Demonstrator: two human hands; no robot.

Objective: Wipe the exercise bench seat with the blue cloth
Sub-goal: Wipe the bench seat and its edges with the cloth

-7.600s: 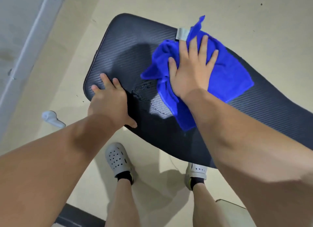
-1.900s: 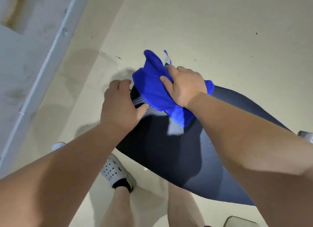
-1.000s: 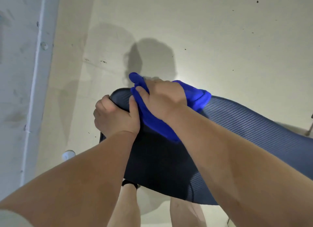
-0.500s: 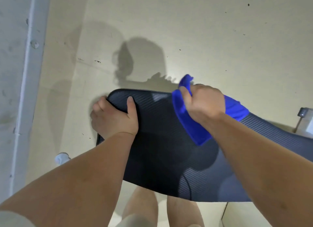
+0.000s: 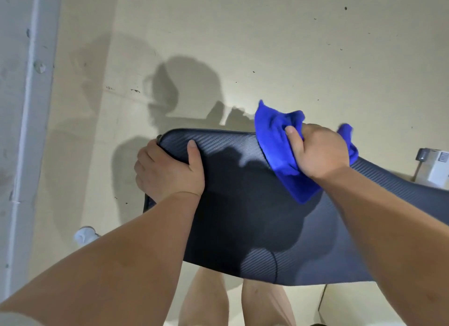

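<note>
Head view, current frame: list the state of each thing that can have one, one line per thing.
blue cloth: bunched, gripped, pressed on the seat's far edge.
bench seat: partly shadowed, held at its corner, cloth on it.
left hand: closed around the seat's corner, thumb on top.
right hand: closed on the cloth.
white object on the floor: mostly hidden, state unclear.

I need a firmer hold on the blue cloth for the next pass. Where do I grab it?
Take the bunched middle of the blue cloth, from above, where the right hand already clamps it over the seat's far edge. The loose tail hanging near the wrist would probably just slip.
</note>
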